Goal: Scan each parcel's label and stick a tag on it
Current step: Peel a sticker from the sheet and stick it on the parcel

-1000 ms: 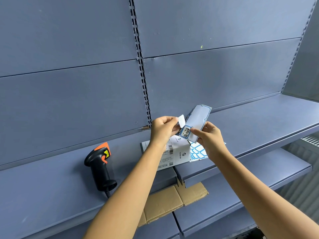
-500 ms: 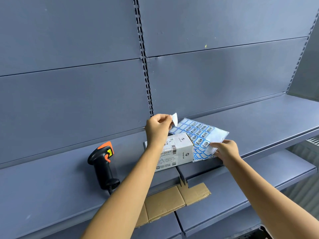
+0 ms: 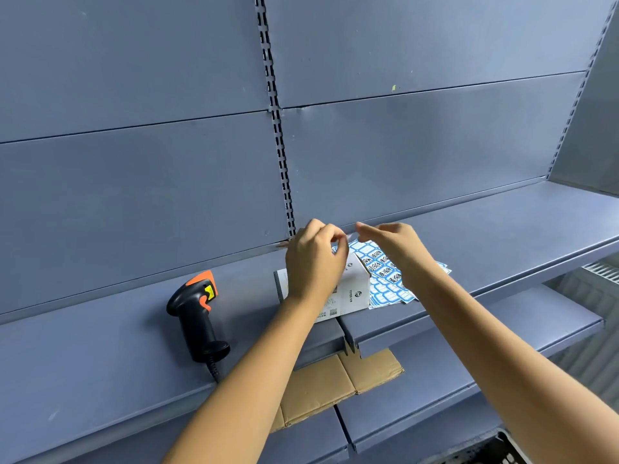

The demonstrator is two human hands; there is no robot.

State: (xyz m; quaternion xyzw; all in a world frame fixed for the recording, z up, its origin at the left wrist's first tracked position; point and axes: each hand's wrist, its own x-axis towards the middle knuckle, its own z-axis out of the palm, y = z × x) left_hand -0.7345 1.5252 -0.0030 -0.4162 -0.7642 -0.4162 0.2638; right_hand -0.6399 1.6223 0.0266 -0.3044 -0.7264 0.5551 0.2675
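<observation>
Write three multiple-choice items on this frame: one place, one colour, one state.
1. Where is the scanner?
A) on top of the parcel
B) left of the parcel, on the same shelf
C) hanging on the back panel

2. What colour is the scanner's top?
A) green
B) purple
C) orange

3. How does the sticker sheet lie?
A) flat on the shelf, right of the parcel
B) rolled up
C) stuck to the back panel

Key: 1 B, it sits on the shelf left of the parcel. 2 C, orange cap over a black body. 3 A, it lies flat against the parcel's right side.
</observation>
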